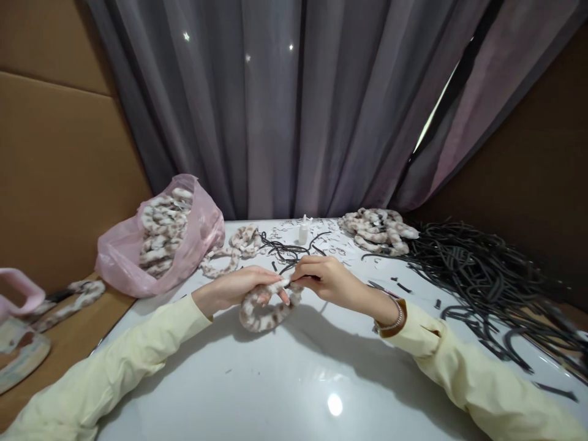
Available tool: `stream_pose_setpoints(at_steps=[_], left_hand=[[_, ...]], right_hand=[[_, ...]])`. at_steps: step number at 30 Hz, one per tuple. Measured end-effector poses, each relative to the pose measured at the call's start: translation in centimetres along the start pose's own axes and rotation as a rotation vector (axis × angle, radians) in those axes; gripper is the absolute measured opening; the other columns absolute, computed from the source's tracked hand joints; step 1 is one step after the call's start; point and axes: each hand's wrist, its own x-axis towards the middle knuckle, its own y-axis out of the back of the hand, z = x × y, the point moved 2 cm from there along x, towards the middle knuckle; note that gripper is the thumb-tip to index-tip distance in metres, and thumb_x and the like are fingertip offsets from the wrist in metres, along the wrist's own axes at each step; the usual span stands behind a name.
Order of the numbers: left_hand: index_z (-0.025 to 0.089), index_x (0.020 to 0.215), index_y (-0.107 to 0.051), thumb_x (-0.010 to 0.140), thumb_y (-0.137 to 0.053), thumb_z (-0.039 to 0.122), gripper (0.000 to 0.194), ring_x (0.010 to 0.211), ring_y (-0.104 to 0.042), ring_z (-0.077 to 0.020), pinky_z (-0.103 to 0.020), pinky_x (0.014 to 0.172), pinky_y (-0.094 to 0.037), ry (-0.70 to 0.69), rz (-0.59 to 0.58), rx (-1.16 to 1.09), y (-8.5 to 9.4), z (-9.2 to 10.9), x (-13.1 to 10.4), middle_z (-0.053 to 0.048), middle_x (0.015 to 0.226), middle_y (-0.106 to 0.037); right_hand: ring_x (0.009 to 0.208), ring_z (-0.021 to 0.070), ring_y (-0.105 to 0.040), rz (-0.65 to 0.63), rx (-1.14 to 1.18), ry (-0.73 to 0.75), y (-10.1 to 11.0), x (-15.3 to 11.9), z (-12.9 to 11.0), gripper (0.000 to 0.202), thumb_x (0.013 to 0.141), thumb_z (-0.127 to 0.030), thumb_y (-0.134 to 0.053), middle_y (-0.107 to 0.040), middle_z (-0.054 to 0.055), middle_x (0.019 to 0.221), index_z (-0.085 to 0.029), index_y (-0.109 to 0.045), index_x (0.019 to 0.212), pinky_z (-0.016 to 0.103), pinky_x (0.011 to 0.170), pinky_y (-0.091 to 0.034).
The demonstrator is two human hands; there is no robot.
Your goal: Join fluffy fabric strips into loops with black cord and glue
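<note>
A fluffy white and brown ring (263, 320) is held up just above the white table, near the middle of the view. My left hand (239, 286) pinches the top of the ring between thumb and fingers, with some fingertips showing through its opening. On the ring's upper right, my right hand (324, 278) has thumb and fingers pressed together on the fluffy piece. Both hands are close to each other at the top of the ring. Whatever lies between the right fingertips is too small to make out.
On the white table (220, 392), a pink bag (209, 223) of fluffy rings stands left, with loose rings (245, 240) beside it. Behind the hands are a small white bottle (303, 233) and scattered bits. More rings (379, 229) and black tubes (478, 263) lie right.
</note>
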Motion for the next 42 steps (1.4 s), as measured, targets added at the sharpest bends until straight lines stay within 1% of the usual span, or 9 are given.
stream_pose_setpoints(at_steps=[5,10,17,20,24,29,32,36,42], left_hand=[[0.011,0.079,-0.07,0.081,-0.055,0.039,0.032,0.055,-0.046,-0.0079,-0.02,0.054,-0.036,0.017,-0.021,-0.12,-0.6,0.2,0.1,-0.008,0.087,-0.066],[0.01,0.072,-0.068,0.078,-0.057,0.036,0.029,0.061,-0.051,-0.0122,-0.025,0.063,-0.04,-0.045,-0.022,-0.169,-0.9,-0.2,0.6,-0.006,0.075,-0.065],[0.013,0.074,-0.062,0.084,-0.045,0.054,0.045,0.06,-0.053,-0.0126,-0.025,0.065,-0.041,-0.022,0.058,-0.136,-1.9,0.1,0.2,-0.002,0.063,-0.063],[0.013,0.076,-0.063,0.086,-0.039,0.058,0.052,0.06,-0.053,-0.0124,-0.025,0.067,-0.041,-0.078,0.027,-0.045,-2.3,0.5,0.0,-0.003,0.069,-0.065],[0.013,0.077,-0.061,0.085,-0.041,0.057,0.048,0.061,-0.053,-0.0125,-0.025,0.064,-0.041,-0.16,0.023,0.014,-2.6,0.4,0.0,-0.003,0.071,-0.063],[0.013,0.079,-0.057,0.085,-0.043,0.055,0.044,0.061,-0.052,-0.0112,-0.022,0.059,-0.041,-0.157,0.049,0.039,-2.8,0.4,0.0,-0.004,0.075,-0.061],[0.015,0.079,-0.053,0.085,-0.044,0.055,0.041,0.06,-0.051,-0.0102,-0.02,0.055,-0.039,-0.162,0.06,0.073,-3.1,0.6,-0.2,-0.001,0.071,-0.059],[0.016,0.087,-0.051,0.084,-0.044,0.055,0.04,0.055,-0.046,-0.0091,-0.019,0.048,-0.035,-0.18,0.083,0.131,-3.6,0.9,-0.6,0.001,0.068,-0.054],[0.016,0.09,-0.048,0.087,-0.039,0.052,0.037,0.052,-0.04,-0.0084,-0.02,0.05,-0.034,-0.219,0.119,0.222,-3.9,0.9,-0.9,0.003,0.065,-0.048]], right_hand=[[0.067,0.0128,-0.059,0.066,-0.003,0.044,-0.5,0.0,0.1,0.013,0.083,-0.011,-0.054,-0.063,0.005,0.075,-0.015,-0.065,0.079,0.021,0.061,-0.046],[0.07,0.0134,-0.061,0.114,-0.024,0.078,-1.1,-0.3,0.1,0.014,0.085,-0.012,-0.052,-0.064,0.006,0.08,-0.015,-0.065,0.083,0.022,0.063,-0.048],[0.07,0.0125,-0.061,0.165,-0.034,0.07,-1.6,-0.3,0.1,0.016,0.088,-0.015,-0.049,-0.064,0.005,0.08,-0.016,-0.063,0.082,0.022,0.064,-0.049],[0.069,0.0126,-0.06,0.165,-0.043,0.055,-1.5,-0.3,0.0,0.016,0.088,-0.016,-0.048,-0.063,0.006,0.079,-0.015,-0.063,0.081,0.022,0.064,-0.049],[0.067,0.0121,-0.059,0.164,-0.034,0.045,-1.5,-0.2,-0.2,0.017,0.088,-0.015,-0.048,-0.062,0.005,0.077,-0.015,-0.062,0.078,0.022,0.062,-0.048],[0.067,0.0119,-0.059,0.156,-0.04,0.03,-1.5,-0.2,-0.1,0.017,0.088,-0.014,-0.048,-0.063,0.005,0.078,-0.015,-0.061,0.076,0.021,0.062,-0.048],[0.068,0.0125,-0.06,0.164,-0.017,0.03,-1.3,-0.2,-0.1,0.017,0.086,-0.012,-0.05,-0.063,0.006,0.078,-0.014,-0.061,0.074,0.022,0.063,-0.048],[0.072,0.0138,-0.061,0.174,0.013,0.034,-0.8,-0.2,-0.3,0.014,0.085,-0.012,-0.051,-0.064,0.007,0.079,-0.013,-0.063,0.078,0.024,0.065,-0.049],[0.07,0.0134,-0.061,0.136,0.027,0.05,-0.2,-0.1,-0.6,0.014,0.086,-0.015,-0.053,-0.064,0.007,0.079,-0.014,-0.066,0.081,0.024,0.063,-0.049]])
